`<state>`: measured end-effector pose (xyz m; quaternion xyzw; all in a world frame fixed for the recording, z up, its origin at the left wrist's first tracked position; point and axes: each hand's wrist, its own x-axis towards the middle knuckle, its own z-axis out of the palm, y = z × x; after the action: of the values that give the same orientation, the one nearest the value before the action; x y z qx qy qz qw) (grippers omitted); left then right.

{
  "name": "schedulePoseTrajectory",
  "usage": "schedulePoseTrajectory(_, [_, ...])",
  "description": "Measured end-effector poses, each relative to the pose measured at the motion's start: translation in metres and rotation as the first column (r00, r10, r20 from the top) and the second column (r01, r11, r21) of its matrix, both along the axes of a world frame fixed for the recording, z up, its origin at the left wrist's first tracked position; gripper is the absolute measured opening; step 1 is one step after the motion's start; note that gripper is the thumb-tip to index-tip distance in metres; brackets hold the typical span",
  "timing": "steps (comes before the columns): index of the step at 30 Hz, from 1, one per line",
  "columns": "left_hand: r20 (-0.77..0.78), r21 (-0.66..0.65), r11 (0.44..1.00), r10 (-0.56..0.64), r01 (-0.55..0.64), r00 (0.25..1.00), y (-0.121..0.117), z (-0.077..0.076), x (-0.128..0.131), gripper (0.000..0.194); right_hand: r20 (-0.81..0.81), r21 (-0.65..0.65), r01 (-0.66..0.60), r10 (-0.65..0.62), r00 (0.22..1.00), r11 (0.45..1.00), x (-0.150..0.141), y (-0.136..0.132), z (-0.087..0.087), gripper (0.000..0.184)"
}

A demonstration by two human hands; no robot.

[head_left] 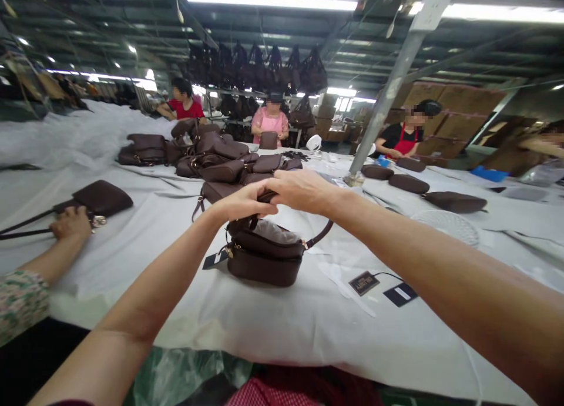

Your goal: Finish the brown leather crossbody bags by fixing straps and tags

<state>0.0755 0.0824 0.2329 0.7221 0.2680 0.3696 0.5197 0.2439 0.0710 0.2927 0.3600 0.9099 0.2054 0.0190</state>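
Observation:
A small dark brown handbag [264, 268] stands on the white-covered table in front of me, its top open on pale stuffing [277, 232]. Both my hands meet just above it. My left hand [247, 200] and my right hand [302, 188] are closed on a dark brown upper part of the bag; whether it is flap or strap is partly hidden by my fingers. The bag's strap [321, 235] curves out to the right. Beside its left side lies a black tag [215, 259]. Two corded tags, one brown [364, 283] and one black [399, 294], rest to the right.
Brown bags [220, 153] are heaped farther back. At left, another person's hand [73, 224] rests on a brown bag [103, 198]. Several brown pieces [456, 202] lie at right near a metal post [390, 94]. Co-workers [269, 122] work across the table.

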Motion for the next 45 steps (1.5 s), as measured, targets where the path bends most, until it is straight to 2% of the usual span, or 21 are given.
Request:
schedulePoseTrajectory(2, [-0.112,0.045,0.999,-0.018,0.023,0.994,-0.004,-0.005,-0.003,0.028,0.0,-0.025,-0.019,0.019,1.0,0.999,0.006,0.006,-0.004,0.026])
schedulePoseTrajectory(3, [-0.155,0.058,0.998,-0.007,0.017,0.988,-0.005,-0.008,-0.004,0.021,-0.003,-0.04,-0.027,0.027,1.0,0.999,0.009,0.008,-0.005,0.024])
schedulePoseTrajectory(8, [-0.208,0.131,0.988,0.112,-0.086,0.972,-0.009,-0.017,-0.003,0.016,-0.092,-0.076,-0.046,0.039,0.995,0.996,0.018,0.011,-0.003,0.025])
schedulePoseTrajectory(11, [-0.154,0.103,0.983,0.165,-0.151,0.974,-0.008,-0.024,-0.001,0.012,-0.285,-0.079,-0.06,0.035,0.958,0.995,0.043,0.01,0.0,0.026])
schedulePoseTrajectory(13, [-0.102,0.015,0.984,0.179,-0.178,0.979,-0.006,-0.029,-0.001,0.014,-0.448,-0.073,0.081,-0.105,0.888,0.994,0.073,0.005,-0.009,0.027])
schedulePoseTrajectory(14, [-0.076,-0.029,0.981,0.189,-0.192,0.979,-0.005,-0.032,-0.002,0.015,-0.495,-0.105,0.204,-0.229,0.838,0.973,0.09,0.0,-0.018,0.03])
schedulePoseTrajectory(15, [-0.056,-0.065,0.977,0.198,-0.202,0.979,-0.003,-0.035,-0.002,0.016,-0.499,-0.155,0.347,-0.377,0.78,0.925,0.107,-0.007,-0.032,0.034])
schedulePoseTrajectory(16, [-0.041,-0.094,0.974,0.205,-0.208,0.978,-0.002,-0.038,-0.002,0.017,-0.428,-0.25,0.465,-0.528,0.734,0.849,0.123,-0.014,-0.05,0.035])
schedulePoseTrajectory(17, [-0.028,-0.119,0.97,0.21,-0.212,0.977,0.0,-0.039,-0.002,0.018,-0.285,-0.38,0.551,-0.66,0.695,0.743,0.136,-0.022,-0.071,0.032])
schedulePoseTrajectory(18, [-0.015,-0.143,0.966,0.214,-0.214,0.977,0.002,-0.041,0.0,0.018,-0.115,-0.492,0.61,-0.741,0.662,0.621,0.147,-0.029,-0.095,0.026])
schedulePoseTrajectory(19, [-0.001,-0.167,0.963,0.217,-0.214,0.976,0.003,-0.042,0.002,0.019,-0.038,-0.537,0.63,-0.762,0.646,0.561,0.154,-0.036,-0.12,0.017])
schedulePoseTrajectory(20, [0.015,-0.192,0.958,0.221,-0.214,0.975,0.005,-0.042,0.005,0.019,0.001,-0.558,0.642,-0.773,0.634,0.526,0.157,-0.042,-0.145,0.01])
schedulePoseTrajectory(21, [0.032,-0.218,0.952,0.227,-0.215,0.973,0.005,-0.043,0.008,0.02,0.02,-0.563,0.657,-0.787,0.617,0.501,0.159,-0.046,-0.168,0.011])
schedulePoseTrajectory(23, [0.065,-0.269,0.941,0.229,-0.204,0.971,0.005,-0.044,0.017,0.022,0.025,-0.555,0.689,-0.819,0.573,0.466,0.159,-0.049,-0.203,0.024])
schedulePoseTrajectory(25, [0.083,-0.305,0.935,0.213,-0.178,0.974,0.003,-0.045,0.027,0.023,0.022,-0.556,0.71,-0.846,0.532,0.432,0.159,-0.045,-0.221,0.033])
schedulePoseTrajectory(27, [0.091,-0.314,0.937,0.192,-0.155,0.977,0.001,-0.046,0.035,0.023,0.031,-0.571,0.715,-0.859,0.511,0.404,0.161,-0.039,-0.226,0.035])
schedulePoseTrajectory(30, [0.099,-0.302,0.941,0.186,-0.149,0.977,0.0,-0.047,0.042,0.023,0.04,-0.583,0.702,-0.848,0.528,0.409,0.164,-0.033,-0.224,0.029])
schedulePoseTrajectory(36, [0.106,-0.326,0.93,0.213,-0.169,0.971,0.001,-0.046,0.042,0.027,-0.018,-0.566,0.654,-0.801,0.599,0.502,0.171,-0.04,-0.232,0.023])
schedulePoseTrajectory(41, [0.107,-0.329,0.93,0.21,-0.165,0.972,0.003,-0.049,0.04,0.029,-0.079,-0.562,0.61,-0.77,0.633,0.559,0.184,-0.05,-0.236,0.017])
schedulePoseTrajectory(45, [0.114,-0.326,0.931,0.213,-0.165,0.97,0.005,-0.051,0.039,0.03,-0.121,-0.526,0.606,-0.758,0.641,0.597,0.18,-0.059,-0.24,0.027])
